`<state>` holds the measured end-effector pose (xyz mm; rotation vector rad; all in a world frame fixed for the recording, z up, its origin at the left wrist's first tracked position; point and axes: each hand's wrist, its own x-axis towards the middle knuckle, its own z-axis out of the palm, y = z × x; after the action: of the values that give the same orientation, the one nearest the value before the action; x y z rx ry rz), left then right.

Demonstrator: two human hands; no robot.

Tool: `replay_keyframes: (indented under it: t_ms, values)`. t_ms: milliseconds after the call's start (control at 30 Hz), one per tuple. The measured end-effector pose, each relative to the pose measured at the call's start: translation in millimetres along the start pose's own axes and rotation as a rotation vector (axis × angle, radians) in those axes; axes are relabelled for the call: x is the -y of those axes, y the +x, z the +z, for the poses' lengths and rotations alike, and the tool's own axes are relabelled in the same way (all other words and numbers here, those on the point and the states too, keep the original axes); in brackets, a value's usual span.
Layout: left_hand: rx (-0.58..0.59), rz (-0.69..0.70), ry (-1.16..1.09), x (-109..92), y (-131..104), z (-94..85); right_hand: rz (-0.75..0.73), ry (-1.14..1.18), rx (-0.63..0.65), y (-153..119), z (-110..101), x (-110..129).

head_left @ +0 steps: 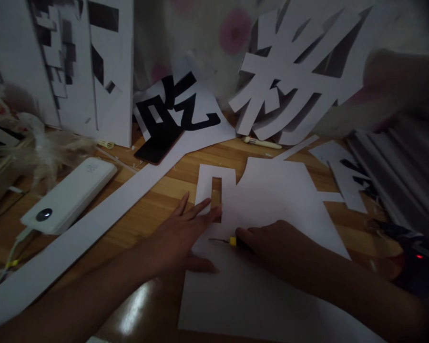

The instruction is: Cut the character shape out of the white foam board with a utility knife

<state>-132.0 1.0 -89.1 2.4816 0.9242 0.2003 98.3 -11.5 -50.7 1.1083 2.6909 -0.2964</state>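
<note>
A large white board [271,200] lies flat on the wooden table, with a narrow rectangular opening cut near its upper left edge. My left hand [180,236] rests on the board's left side, fingers spread, fingertips beside the opening, thumb lower down. In my right hand [268,238] is a yellow-and-black craft knife [232,241], gripped in closed fingers. Its thin blade points left over the board, below the opening and between my two hands. Whether the blade tip touches the surface is too dim to tell.
A white power bank [71,195] with a cable and a long white strip [93,238] lie left. Behind are a black phone [159,145], a printed character sheet [210,109], a pen [262,143] and cut-out white characters [253,90]. A dark tool [414,252] with a red light sits right.
</note>
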Motion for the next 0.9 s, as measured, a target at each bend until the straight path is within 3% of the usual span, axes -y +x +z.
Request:
replay_keyframes:
  t_ms: [600, 900]
  values:
    - [0.000, -0.018, -0.047, -2.3, 0.5, -2.2, -0.050, -0.147, -0.014, 6.6, -8.9, 2.2]
    - [0.001, -0.016, -0.043, -2.8, -0.6, -4.2, -0.004, -0.143, 0.126, 9.0, -28.5, 14.0]
